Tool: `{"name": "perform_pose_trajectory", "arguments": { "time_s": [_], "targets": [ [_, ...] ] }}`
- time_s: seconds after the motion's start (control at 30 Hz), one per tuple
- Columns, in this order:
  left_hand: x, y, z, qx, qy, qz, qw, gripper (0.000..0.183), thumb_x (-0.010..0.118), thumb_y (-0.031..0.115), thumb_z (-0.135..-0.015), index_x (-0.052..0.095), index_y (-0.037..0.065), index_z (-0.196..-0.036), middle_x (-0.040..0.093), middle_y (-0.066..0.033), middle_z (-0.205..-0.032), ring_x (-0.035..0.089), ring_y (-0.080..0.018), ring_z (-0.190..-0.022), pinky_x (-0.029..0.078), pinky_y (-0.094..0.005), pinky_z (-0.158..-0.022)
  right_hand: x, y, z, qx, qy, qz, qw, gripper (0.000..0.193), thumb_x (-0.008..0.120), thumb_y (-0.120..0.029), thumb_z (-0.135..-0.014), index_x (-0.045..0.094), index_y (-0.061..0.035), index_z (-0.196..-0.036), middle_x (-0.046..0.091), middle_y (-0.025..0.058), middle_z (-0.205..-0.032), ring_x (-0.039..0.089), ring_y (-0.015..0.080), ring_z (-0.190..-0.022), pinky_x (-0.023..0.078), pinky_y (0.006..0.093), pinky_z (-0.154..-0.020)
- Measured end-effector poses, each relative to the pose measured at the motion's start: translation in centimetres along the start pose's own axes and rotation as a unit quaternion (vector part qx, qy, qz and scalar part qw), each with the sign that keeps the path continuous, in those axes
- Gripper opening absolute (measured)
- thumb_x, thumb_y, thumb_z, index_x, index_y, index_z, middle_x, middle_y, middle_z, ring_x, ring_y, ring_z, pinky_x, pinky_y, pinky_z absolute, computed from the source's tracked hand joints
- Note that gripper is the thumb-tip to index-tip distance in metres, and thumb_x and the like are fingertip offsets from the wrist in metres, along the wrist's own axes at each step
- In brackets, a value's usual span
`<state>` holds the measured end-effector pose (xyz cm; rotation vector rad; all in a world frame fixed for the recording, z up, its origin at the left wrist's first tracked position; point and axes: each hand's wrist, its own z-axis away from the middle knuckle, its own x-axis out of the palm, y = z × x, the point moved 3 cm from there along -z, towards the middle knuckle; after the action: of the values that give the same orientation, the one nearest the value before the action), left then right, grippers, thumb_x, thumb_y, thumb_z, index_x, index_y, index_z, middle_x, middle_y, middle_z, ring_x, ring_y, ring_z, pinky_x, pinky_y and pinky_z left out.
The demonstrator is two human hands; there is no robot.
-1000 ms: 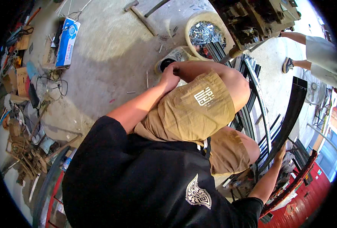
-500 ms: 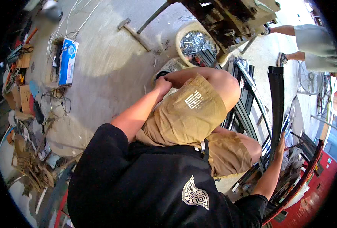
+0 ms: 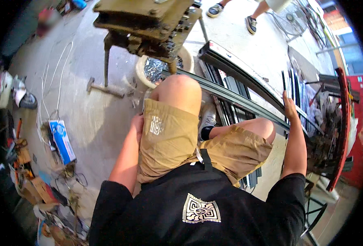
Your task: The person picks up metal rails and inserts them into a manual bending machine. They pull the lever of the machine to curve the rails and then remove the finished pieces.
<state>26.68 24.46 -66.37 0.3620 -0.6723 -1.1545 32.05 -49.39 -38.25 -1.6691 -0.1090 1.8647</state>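
My right hand (image 3: 289, 105) is closed at the near end of a long dark metal profile (image 3: 243, 73). The profile slants away to the far left, its other end near a leg of the machine. Beside my bent leg is my left hand (image 3: 137, 122), low against the shorts; its fingers are hidden. A long grey-green rail (image 3: 230, 96) runs past my knee toward a round tub (image 3: 141, 73) of small metal pieces. More dark profiles (image 3: 226, 110) lie on the floor beneath.
A heavy, worn brown machine (image 3: 142, 26) stands on legs ahead. A hammer (image 3: 105, 89) and a blue-and-white box (image 3: 62, 141) lie on the left floor. At the right is a cluttered rack with a red edge (image 3: 340, 135). Another person's shoes (image 3: 251, 25) show at the top.
The view has turned, shifting the machine and tub leftward. The dark profile has swung from upright in the picture to a slant beside the machine. My left hand has drawn back along my leg.
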Motion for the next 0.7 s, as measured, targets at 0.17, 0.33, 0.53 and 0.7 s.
{"name": "perform_pose_trajectory", "arguments": {
  "time_s": [0.17,0.33,0.53,0.7],
  "targets": [
    [1.3,1.2,0.8,-0.001,0.001,-0.019,1.0,0.042,0.057,0.011,-0.092,0.064,-0.001,-0.131,0.068,-0.0101,-0.121,0.063,-0.0215,-0.108,0.051,-0.036,-0.093,0.1,-0.9,0.1,0.024,0.01,0.019,0.999,0.092,0.035,-0.077,-0.1,0.062,0.0078,-0.076,0.054,0.0151,-0.066,0.05,0.0252,-0.069,0.042,0.044,-0.071],
    [1.9,1.6,1.0,0.002,0.002,-0.03,1.0,0.041,0.057,0.012,-0.093,0.063,0.0,-0.132,0.067,-0.0117,-0.125,0.063,-0.0222,-0.11,0.051,-0.0366,-0.095,-0.2,-0.6,0.5,0.056,-0.008,0.05,0.997,0.096,0.035,-0.08,-0.097,0.064,0.0088,-0.075,0.058,0.0175,-0.068,0.053,0.0278,-0.072,0.043,0.0451,-0.074],
    [0.7,1.7,2.1,0.016,0.018,-0.028,0.999,0.04,0.057,0.013,-0.095,0.062,0.0,-0.133,0.066,-0.0136,-0.128,0.062,-0.0231,-0.114,0.051,-0.0373,-0.096,0.2,-2.5,0.4,0.067,-0.015,0.06,0.996,0.096,0.031,-0.076,-0.1,0.07,0.0113,-0.089,0.066,0.0333,-0.086,0.064,0.043,-0.088,0.045,0.0481,-0.089],
    [0.9,1.5,1.8,0.03,0.01,-0.03,0.999,0.04,0.057,0.014,-0.096,0.061,0.001,-0.134,0.065,-0.0152,-0.132,0.062,-0.0239,-0.117,0.051,-0.0378,-0.097,-1.9,-2.7,2.8,0.065,0.043,0.035,0.996,0.094,0.037,-0.081,-0.096,0.067,0.0066,-0.087,0.062,0.0182,-0.08,0.054,0.0276,-0.081,0.043,0.0437,-0.08]
  ]
}}
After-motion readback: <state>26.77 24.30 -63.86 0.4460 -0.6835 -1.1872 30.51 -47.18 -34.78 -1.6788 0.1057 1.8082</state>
